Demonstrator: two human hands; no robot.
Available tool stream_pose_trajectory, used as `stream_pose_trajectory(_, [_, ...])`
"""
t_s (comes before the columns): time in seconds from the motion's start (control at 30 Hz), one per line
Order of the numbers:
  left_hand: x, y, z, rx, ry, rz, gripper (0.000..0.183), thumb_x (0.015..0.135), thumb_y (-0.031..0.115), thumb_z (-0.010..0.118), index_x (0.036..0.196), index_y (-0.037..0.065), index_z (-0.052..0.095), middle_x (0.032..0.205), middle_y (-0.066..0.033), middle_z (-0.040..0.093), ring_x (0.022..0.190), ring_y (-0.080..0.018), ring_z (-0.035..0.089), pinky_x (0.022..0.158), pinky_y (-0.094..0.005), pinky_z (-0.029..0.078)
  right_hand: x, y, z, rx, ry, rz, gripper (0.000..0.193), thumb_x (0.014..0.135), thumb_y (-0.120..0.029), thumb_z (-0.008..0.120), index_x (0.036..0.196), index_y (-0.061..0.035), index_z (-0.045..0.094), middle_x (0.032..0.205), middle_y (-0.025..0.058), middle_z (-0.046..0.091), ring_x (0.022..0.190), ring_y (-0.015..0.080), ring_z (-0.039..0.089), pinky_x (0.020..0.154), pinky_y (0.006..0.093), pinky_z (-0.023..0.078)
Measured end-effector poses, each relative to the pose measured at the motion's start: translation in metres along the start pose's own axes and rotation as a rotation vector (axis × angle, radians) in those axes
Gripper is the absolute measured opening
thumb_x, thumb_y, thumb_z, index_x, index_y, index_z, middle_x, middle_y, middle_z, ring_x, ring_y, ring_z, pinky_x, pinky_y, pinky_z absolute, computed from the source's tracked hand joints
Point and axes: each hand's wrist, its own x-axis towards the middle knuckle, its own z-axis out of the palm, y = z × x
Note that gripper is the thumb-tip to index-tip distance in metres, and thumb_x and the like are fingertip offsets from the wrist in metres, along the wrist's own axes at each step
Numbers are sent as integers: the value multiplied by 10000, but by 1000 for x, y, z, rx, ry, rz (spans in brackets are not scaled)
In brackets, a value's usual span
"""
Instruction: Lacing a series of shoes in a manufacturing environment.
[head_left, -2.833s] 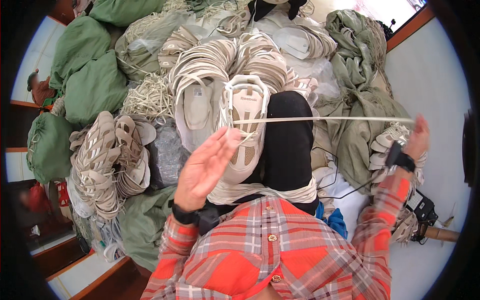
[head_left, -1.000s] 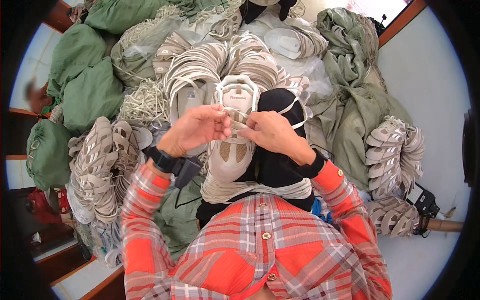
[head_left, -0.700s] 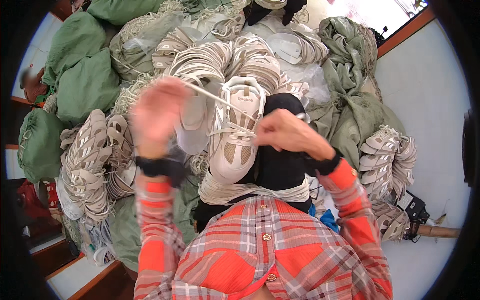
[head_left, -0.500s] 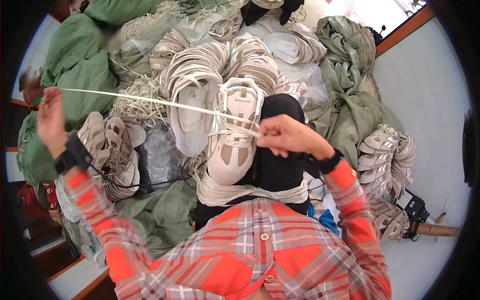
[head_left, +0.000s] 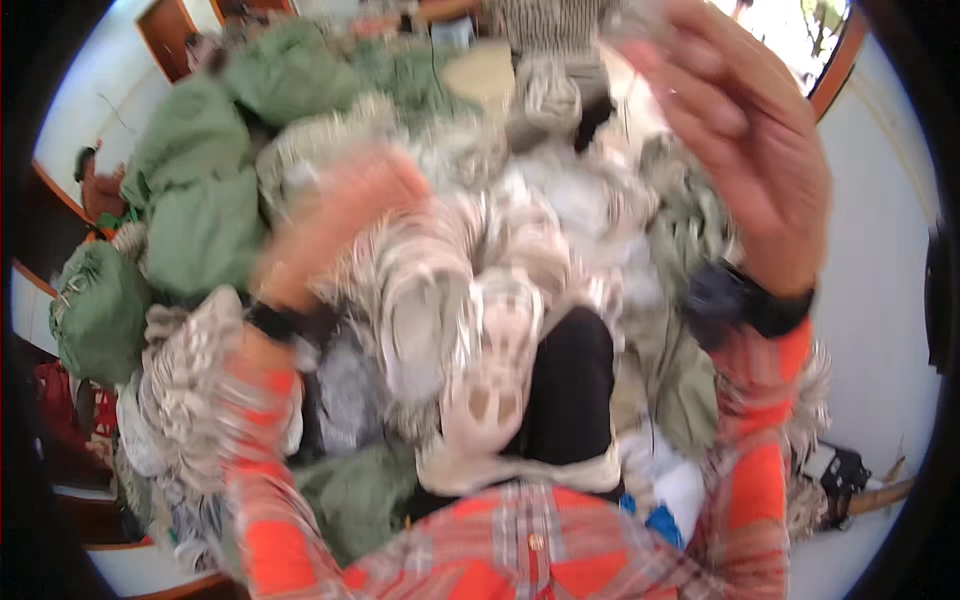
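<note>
A beige and white shoe upper [head_left: 490,375] lies toe toward me over my left thigh, beside my black trouser leg [head_left: 572,385]. My right hand [head_left: 745,125] is raised high at the upper right, its fingers bent together; the fingertips are blurred, and what they hold cannot be made out. To the left, my left hand [head_left: 350,205] is in the air above the stacked uppers, its fingers smeared by motion. No lace stretched between the hands can be made out. A pale bundle of laces [head_left: 600,472] crosses my lap.
Fanned stacks of shoe uppers [head_left: 425,255] lie just beyond my lap. More uppers [head_left: 185,400] are piled at the left. Full green sacks [head_left: 200,205] stand at the far left, and an olive cloth [head_left: 675,350] lies at the right. A white wall [head_left: 880,230] bounds the right side.
My right hand has risen from the shoe to the upper right. My left hand has moved right from the far left. The stretched lace no longer shows, and the view has tilted upward.
</note>
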Motion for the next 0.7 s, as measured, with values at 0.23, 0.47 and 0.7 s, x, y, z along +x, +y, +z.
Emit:
stream_pose_trajectory(0.23, [-29, 14, 204, 222, -132, -97, 330, 880, 363, 532, 819, 42, 577, 812, -148, 580, 799, -349, 558, 708, -422, 442, -109, -165, -154, -442, 744, -411, 398, 931, -107, 523, 1281, 62, 438, 695, -54, 291, 532, 7, 254, 432, 170, 209])
stream_pose_trajectory(0.47, [-18, -5, 219, -315, 34, -142, 292, 895, 294, 531, 958, 14, 583, 879, -182, 589, 856, -347, 566, 743, -401, 447, -224, -101, -202, -1405, 1110, -115, 270, 937, -202, 510, 1130, -39, 604, 799, -49, 540, 597, -13, 400, 473, 143, 307])
stream_pose_trajectory(0.7, [13, -13, 173, -885, -415, -428, 298, 926, 146, 506, 1200, 35, 550, 1067, 13, 575, 955, -61, 520, 839, -215, 431, -147, 193, -33, -1059, 156, 267, 55, 802, -39, 572, 848, -18, 593, 707, 102, 598, 644, 184, 592, 601, 311, 474])
